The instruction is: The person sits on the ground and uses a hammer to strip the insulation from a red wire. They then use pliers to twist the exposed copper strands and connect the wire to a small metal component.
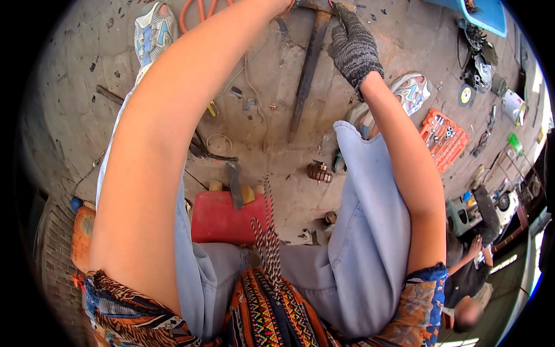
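Note:
My right hand (355,55), in a grey knit glove, reaches to the top edge beside the head of a long-handled hammer (308,75). Its fingers point up and are partly cut off; a small pinkish bit shows by their tips, and what they grip is unclear. At the same edge, just left of the hammer head, only the wrist and a sliver of my left hand (296,3) show, so its fingers are hidden. The hammer's dark handle runs down toward me between my shoes. A small copper-wound part (319,172) lies on the floor below it.
Near my left knee sits a red box-like piece (222,222) with a flat metal tool (235,184) across it. To the right are an orange socket set case (444,140), a blue tub (488,16) and loose parts. Another person (471,277) sits at the far right.

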The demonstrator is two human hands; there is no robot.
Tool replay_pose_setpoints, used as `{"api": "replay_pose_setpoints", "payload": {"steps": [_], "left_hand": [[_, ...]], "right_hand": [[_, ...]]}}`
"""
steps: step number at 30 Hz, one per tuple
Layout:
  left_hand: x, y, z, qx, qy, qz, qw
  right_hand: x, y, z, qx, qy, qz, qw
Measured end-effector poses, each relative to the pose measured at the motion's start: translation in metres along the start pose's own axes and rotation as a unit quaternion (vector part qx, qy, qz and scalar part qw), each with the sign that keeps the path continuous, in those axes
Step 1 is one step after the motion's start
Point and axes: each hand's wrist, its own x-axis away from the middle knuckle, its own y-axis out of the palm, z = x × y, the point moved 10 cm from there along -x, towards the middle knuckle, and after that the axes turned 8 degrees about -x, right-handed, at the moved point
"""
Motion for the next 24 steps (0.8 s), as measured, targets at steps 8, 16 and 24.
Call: {"api": "replay_pose_setpoints", "payload": {"steps": [8, 16, 24], "left_hand": [[0.007, 0.019, 0.019, -0.098, -0.03, -0.067, 0.992], [0.011, 0.023, 0.015, -0.015, -0.035, -0.071, 0.997], [0.008, 0.023, 0.012, -0.032, -0.027, -0.068, 0.997]], "right_hand": [[-0.003, -0.014, -0.028, 0.052, -0.08, 0.042, 0.995], [-0.007, -0.011, -0.003, 0.071, -0.074, -0.017, 0.995], [0.006, -0.01, -0.011, 0.073, 0.007, -0.037, 0.997]]}}
